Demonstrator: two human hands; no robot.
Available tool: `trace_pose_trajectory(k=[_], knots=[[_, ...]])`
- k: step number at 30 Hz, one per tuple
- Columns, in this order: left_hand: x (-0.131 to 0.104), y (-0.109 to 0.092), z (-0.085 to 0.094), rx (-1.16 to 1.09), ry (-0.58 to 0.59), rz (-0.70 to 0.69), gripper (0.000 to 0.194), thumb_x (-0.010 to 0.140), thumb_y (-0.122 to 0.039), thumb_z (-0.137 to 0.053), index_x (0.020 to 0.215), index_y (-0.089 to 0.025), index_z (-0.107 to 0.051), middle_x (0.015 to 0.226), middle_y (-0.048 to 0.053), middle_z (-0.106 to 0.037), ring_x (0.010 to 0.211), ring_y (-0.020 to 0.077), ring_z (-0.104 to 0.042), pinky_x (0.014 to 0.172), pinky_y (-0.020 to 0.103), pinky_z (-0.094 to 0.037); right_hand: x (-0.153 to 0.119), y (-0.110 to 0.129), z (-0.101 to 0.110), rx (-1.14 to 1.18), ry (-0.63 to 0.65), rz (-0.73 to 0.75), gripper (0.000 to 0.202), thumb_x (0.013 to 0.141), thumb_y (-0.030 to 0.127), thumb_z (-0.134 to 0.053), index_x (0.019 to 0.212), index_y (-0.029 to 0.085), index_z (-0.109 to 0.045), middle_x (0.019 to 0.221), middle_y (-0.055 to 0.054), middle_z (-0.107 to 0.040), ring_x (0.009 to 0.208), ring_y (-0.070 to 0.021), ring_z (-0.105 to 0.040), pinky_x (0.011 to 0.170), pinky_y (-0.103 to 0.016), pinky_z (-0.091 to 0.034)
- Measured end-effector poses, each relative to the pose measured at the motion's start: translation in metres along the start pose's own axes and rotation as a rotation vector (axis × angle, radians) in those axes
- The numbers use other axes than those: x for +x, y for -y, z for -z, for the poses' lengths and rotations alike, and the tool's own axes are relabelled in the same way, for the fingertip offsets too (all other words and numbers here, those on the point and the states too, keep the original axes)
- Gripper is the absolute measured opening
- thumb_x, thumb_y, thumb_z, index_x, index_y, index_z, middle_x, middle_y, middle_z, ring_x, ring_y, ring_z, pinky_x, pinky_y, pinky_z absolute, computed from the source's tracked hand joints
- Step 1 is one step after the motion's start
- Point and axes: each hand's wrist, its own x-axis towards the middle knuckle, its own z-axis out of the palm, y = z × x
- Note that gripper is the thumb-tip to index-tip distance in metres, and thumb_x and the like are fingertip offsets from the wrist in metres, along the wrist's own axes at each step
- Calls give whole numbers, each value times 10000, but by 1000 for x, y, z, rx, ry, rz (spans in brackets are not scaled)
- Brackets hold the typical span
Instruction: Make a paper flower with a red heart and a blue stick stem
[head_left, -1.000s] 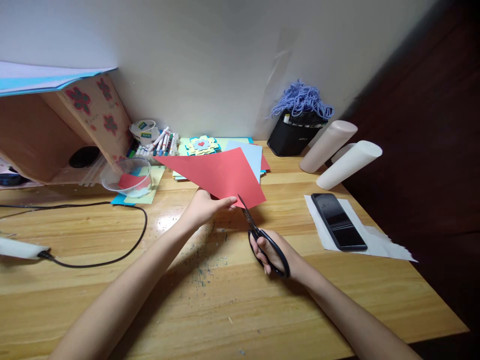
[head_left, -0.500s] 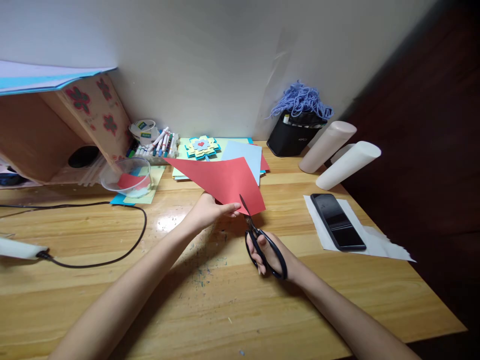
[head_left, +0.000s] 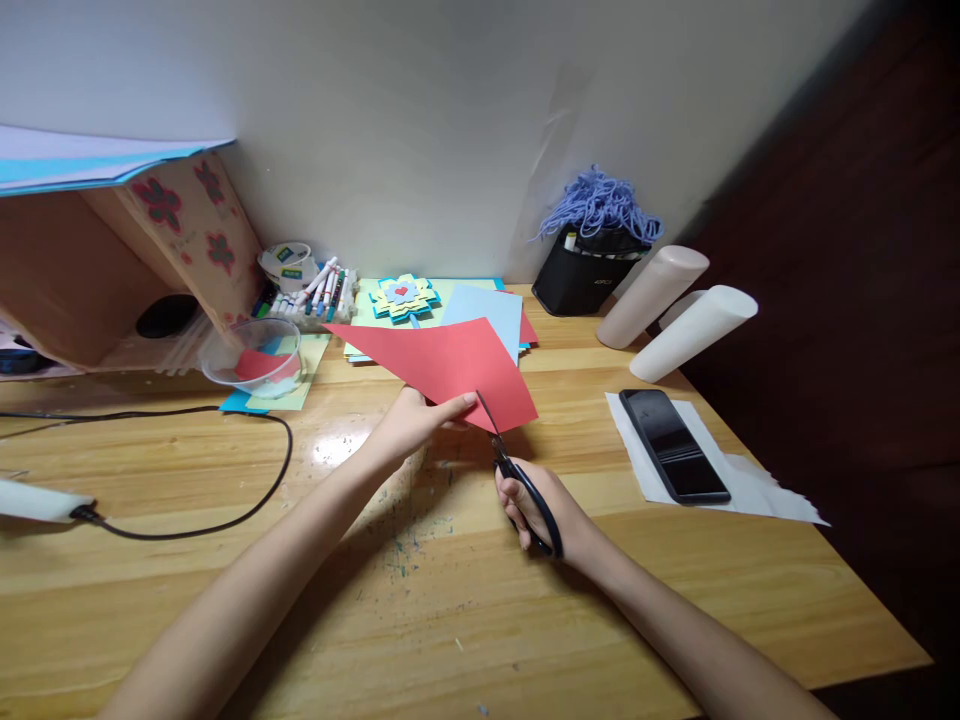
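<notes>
A sheet of red paper (head_left: pixel 457 360) is held up over the table, pinched at its near edge by my left hand (head_left: pixel 420 420), thumb on top. My right hand (head_left: pixel 536 505) is wrapped round the black handles of a pair of scissors (head_left: pixel 531 490). The scissor blades reach onto the near edge of the red paper, just right of my left thumb tip. Their handles are pressed close together. My left fingers beneath the sheet are mostly hidden.
Behind the red paper lie coloured sheets (head_left: pixel 484 310) and a layered paper flower (head_left: pixel 405 297). Markers (head_left: pixel 326 290) and a clear plastic bowl (head_left: pixel 251 358) stand left, near a cable (head_left: pixel 289 460). A phone (head_left: pixel 675 445), two bottles (head_left: pixel 694 333) and a black holder with yarn (head_left: pixel 589 270) are right.
The scissors have closed, their handles drawing together in my right hand. My left thumb has shifted slightly up and left, and the right corner of the red paper has moved slightly right.
</notes>
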Motion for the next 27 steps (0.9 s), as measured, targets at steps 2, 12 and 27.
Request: trace_pose_trajectory(k=[2, 12, 27], knots=[[0, 2, -3, -14, -21, -7, 307, 706, -344, -663, 905, -113, -622, 906, 111, -691, 737, 176, -646, 672, 276, -520, -1, 2, 0, -24, -2, 7, 588, 624, 772, -451, 676, 189, -396, 469, 89, -361, 323, -35, -337, 294, -169, -337], [-1, 1, -4, 136, -28, 15, 235, 711, -336, -642, 659, -110, -610, 628, 74, -661, 601, 158, -617, 627, 264, -497, -5, 16, 0, 63, 120, -67, 706, 535, 867, -354, 696, 182, -404, 444, 87, -384, 318, -51, -371, 328, -184, -314], [1, 5, -7, 43, 1, 30, 212, 693, -301, -673, 740, -103, -617, 610, 57, -654, 559, 146, -606, 599, 266, -503, 3, 8, -5, 124, 31, -128, 688, 508, 849, -438, 654, 177, -433, 370, 93, -378, 262, -59, -371, 283, -176, -299]])
